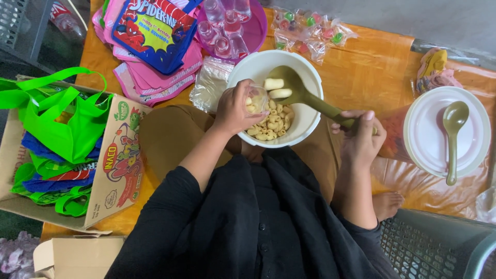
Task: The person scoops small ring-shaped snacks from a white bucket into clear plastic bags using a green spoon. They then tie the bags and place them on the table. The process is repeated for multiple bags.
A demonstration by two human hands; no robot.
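Holding a small clear cup (257, 98) over the near-left part of a white bowl (310, 77), the left hand (235, 109) is curled closed around it, the mouth of the cup tipped toward the bowl's middle. The right hand (360, 135) is closed around the handle end of an olive-green ladle (302, 92), just beyond the bowl's right rim. The ladle's long axis runs from that hand up and to the left, across the rim, so that its scoop lies just right of the cup and slightly farther away, carrying two pale pieces. Pale curled snack pieces (269, 126) lie in the near part of the bowl, right under the cup. The left hand is nearer to them; the right hand reaches them only through the ladle.

The bowl sits in the person's lap at the near edge of an orange mat (372, 72). At the mat's far edge stands a purple basin (257, 28) with empty clear cups, and right of it lies a cluster of small clear packets (310, 31) with coloured sweets. At the far-left corner lies a stack of pink and blue party bags (155, 46) with a cartoon print. Near the right edge rests a white plate (429, 150) with a second olive spoon (453, 134). Off the mat's left edge, an open cardboard box (116, 170) with a colourful printed side holds green and blue bags (57, 129).
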